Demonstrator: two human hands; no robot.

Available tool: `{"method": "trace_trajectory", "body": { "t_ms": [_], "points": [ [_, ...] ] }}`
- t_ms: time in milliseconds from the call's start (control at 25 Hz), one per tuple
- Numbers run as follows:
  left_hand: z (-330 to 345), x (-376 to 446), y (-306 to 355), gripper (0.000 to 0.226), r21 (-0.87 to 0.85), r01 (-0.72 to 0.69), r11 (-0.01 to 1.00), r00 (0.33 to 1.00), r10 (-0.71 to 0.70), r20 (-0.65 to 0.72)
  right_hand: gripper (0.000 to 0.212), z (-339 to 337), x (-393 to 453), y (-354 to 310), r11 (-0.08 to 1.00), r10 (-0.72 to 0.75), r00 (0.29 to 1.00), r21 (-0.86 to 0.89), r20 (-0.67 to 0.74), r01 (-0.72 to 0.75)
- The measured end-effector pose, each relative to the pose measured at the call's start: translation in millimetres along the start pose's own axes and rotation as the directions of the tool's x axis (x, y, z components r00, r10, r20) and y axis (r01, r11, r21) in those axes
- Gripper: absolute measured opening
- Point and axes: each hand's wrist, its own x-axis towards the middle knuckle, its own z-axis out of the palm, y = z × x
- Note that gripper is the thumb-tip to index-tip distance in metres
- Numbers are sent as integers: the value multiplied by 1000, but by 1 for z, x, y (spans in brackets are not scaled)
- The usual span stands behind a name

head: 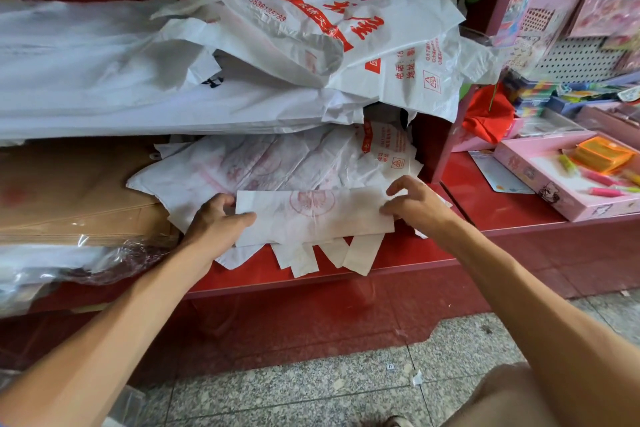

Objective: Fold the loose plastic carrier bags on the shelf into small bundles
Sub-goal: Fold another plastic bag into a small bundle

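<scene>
Red shelf (398,253), low, at about the person's reach. On its front part lay a white plastic carrier bag (311,215), folded flat into a long strip, a faint red round print showing through near its middle. Its handle loops hung out below the strip, over the shelf edge.

Left hand (216,222) gripped the strip's left end: thumb lying across the top face, the other fingers curled behind and under the end. Right hand (415,203) was at the right end: thumb and a fingertip pinching the strip's corner, remaining fingers arched above it, not touching so far as I could see.

Beneath and behind the strip, more loose bags (277,163) lay spread flat, pale with washed-out red print, one with a red label and text near the right rear. Above those, a heap of larger white bags (363,28) with bold red lettering, crumpled and overlapping, resting on a thick pile of flat white plastic (104,80) that ran off to the left.

Left of the hands: flat brown cardboard (69,191), and clear wrapped stock below it.

Right of the shelf post: a pink tray (568,204) holding an orange packet (601,154) and pens. Speckled stone floor (311,385) underfoot.
</scene>
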Motion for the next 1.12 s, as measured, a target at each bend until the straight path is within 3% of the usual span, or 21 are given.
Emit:
{"method": "trace_trajectory", "body": {
  "t_ms": [120,200,280,360,440,560,720,840,920,1040,1120],
  "points": [
    [-5,-4,7,39,115,25,993,999,-27,19,18,-5,0,2,968,-30,988,-242,155,67],
    [-5,-6,8,24,67,-2,998,1000,0,25,19,-6,0,3,988,-50,994,-141,93,63],
    [-9,-10,12,14,-126,14,992,991,2,130,21,-5,-1,2,991,-15,1000,133,21,13],
    [-16,-12,14,24,-275,-21,961,965,91,244,43,-4,0,2,956,-67,995,288,68,44],
    [-19,-12,13,42,-259,-147,955,953,207,222,61,-2,0,3,965,-159,983,224,93,135],
    [-15,-14,15,42,-156,-244,957,968,251,28,44,2,-2,-2,966,-257,966,36,-23,258],
    [-18,-13,13,23,-162,-264,951,965,259,-49,7,-1,0,-4,942,-292,949,137,-118,306],
    [-22,-12,14,11,-133,-334,933,942,325,-85,17,-3,-1,-7,900,-216,968,358,-124,247],
    [-23,-15,16,12,-135,-350,927,936,350,-27,20,1,-3,-10,852,-172,980,484,-99,198],
    [-16,-22,16,16,-239,-166,957,956,215,198,21,7,-2,-11,919,-12,997,392,-81,43],
    [-9,-21,11,16,-225,-108,968,976,147,161,16,5,-6,-12,951,119,990,278,74,-135]
  ]
}}
